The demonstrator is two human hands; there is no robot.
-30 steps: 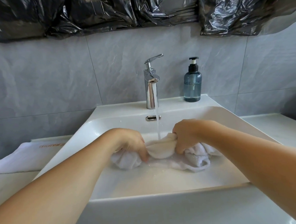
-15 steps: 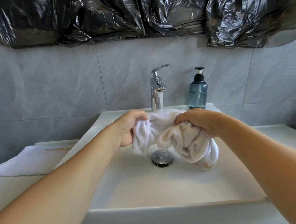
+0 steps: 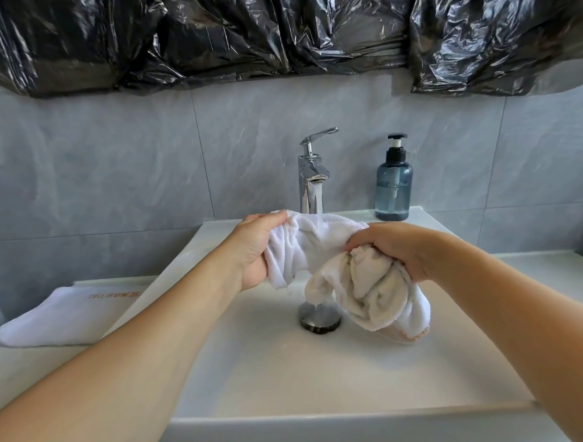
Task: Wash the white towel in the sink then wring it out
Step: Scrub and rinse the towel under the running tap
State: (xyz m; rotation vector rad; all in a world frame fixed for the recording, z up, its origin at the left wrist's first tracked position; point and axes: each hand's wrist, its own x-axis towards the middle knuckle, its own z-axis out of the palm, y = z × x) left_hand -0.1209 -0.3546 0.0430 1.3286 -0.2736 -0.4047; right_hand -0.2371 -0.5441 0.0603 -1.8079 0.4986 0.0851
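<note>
Head view
Grip: left hand [image 3: 254, 253] and right hand [image 3: 391, 249] are each clutching an end of the white towel [image 3: 322, 253].
Towel: hanging above the sink [image 3: 325, 381] under running faucet [image 3: 311, 172].
Axis: running left-right between fists, bulk drooping below the right one.

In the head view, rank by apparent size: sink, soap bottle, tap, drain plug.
1. sink
2. tap and soap bottle: look alike, so unranked
3. drain plug, partly behind the towel
</note>
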